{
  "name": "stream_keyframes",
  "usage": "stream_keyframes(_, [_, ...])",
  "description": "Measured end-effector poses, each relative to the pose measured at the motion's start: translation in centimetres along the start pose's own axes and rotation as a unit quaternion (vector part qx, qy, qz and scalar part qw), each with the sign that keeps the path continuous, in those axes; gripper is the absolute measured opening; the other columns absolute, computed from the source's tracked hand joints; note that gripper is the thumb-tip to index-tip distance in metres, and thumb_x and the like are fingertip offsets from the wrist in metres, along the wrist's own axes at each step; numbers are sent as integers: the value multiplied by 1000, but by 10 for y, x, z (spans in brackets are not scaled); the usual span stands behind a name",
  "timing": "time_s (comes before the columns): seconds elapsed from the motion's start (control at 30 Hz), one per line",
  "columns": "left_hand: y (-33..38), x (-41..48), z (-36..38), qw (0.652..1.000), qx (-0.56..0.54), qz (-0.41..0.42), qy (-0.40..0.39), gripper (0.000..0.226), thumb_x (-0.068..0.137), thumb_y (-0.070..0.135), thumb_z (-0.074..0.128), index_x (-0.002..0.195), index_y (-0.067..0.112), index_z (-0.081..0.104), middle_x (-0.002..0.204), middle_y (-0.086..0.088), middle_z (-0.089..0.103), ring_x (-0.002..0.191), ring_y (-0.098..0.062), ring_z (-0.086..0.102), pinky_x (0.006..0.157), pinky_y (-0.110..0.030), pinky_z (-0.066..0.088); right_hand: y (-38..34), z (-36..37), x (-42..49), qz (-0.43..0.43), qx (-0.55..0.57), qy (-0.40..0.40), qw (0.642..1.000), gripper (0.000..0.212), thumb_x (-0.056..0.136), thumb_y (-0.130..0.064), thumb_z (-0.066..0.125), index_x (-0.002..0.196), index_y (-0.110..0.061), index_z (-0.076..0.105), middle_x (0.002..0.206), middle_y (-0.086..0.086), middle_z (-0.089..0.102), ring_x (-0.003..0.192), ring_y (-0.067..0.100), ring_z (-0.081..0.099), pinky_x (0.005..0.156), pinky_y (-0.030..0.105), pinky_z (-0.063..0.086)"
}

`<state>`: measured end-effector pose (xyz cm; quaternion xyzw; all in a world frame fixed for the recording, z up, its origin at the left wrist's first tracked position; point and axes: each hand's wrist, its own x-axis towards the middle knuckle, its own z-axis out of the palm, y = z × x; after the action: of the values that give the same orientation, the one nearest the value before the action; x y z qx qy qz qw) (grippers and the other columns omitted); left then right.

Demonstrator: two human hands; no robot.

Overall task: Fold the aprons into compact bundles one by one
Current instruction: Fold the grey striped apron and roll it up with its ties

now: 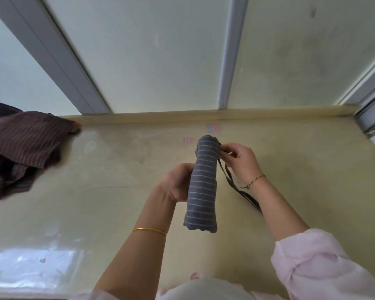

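Across the near and middle ground lies 1 pale yellow table, backed by frosted window panels. At its far-left edge sits 1 brown striped apron, loosely heaped and not yet folded. Near the centre, held clear of the surface, is 1 grey striped apron, already rolled into a tight cylinder. Its long axis runs near-to-far, tilted slightly right at the far end.

The left hand grips the roll at mid-length from the left side, fingers curled behind it. The right hand works at the far-right end of the roll, fingertips narrowed in a pinch on the dark strap where it leaves the cloth. The strap trails from that pinch toward the near right, passing under the right wrist.

Judgement: the roll is formed; securing it remains. The strap lies right of the roll, so the right hand is the nearer one to wind it crosswise around the long axis.
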<state>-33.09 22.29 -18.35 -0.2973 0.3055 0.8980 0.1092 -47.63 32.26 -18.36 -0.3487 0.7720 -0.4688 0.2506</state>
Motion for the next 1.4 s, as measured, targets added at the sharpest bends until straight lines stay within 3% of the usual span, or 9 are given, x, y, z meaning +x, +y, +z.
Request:
stream_keyframes(0.33, [-2,2,5,982,-157,103,-6,45,103,23,24,85,1,59,72,-10,63,64,-20,63,63,-31,55,-7,11,-17,47,73,32,996,5,91,-14,58,94,-14,54,73,1,68,71,13,66,74,28,52])
stream_keyframes(0.53, [-5,-2,23,973,-161,158,56,25,96,17,33,90,1,52,70,-12,62,58,-25,63,59,-37,57,-22,2,-26,66,114,-45,990,11,95,-19,53,89,-14,60,69,3,59,58,16,55,55,26,49])
stream_keyframes(0.63, [-5,-1,30,972,-142,181,51,31,94,17,32,102,-2,55,86,-15,65,74,-29,65,84,-48,51,-35,2,-32,106,188,-67,974,30,96,-39,47,96,-12,62,83,4,62,69,16,58,57,29,47])
stream_keyframes(0.73, [-4,0,32,974,-115,191,48,37,96,20,28,102,-2,57,90,-17,68,78,-32,67,84,-50,49,-45,-7,-36,124,205,-132,962,64,76,-70,41,99,-13,60,93,8,63,77,20,58,61,29,48])
stream_keyframes(0.8, [-4,3,32,969,-105,209,80,32,95,18,33,112,-1,53,97,-17,65,87,-32,64,88,-51,49,-51,-12,-37,119,154,-168,966,74,73,-73,50,110,-10,57,99,12,65,87,18,62,71,31,51])
stream_keyframes(0.9, [-6,10,33,967,-86,208,118,32,96,15,36,120,1,53,99,-16,65,88,-29,64,80,-44,52,-55,-15,-36,93,50,-139,985,45,79,-44,71,112,-18,54,101,-3,65,88,11,65,73,25,53])
stream_keyframes(1.1, [-4,15,26,957,-64,216,182,47,83,16,39,124,-2,52,117,-21,59,105,-33,59,91,-46,49,-56,-24,-37,69,30,-90,993,10,83,-17,65,91,-17,60,92,4,67,85,23,66,73,36,53])
stream_keyframes(1.27, [-4,16,21,943,-85,235,219,24,79,11,25,78,8,48,81,-10,56,79,-24,54,80,-36,45,-60,-28,-39,69,65,-93,991,13,82,-9,63,93,-3,62,90,12,67,80,26,64,71,37,53])
stream_keyframes(1.4, [-5,15,23,941,1,248,230,36,84,19,33,102,-1,57,102,-24,63,97,-34,60,95,-49,47,-58,-31,-39,68,103,-102,987,6,82,-8,63,86,-5,61,82,9,65,75,24,62,68,35,51])
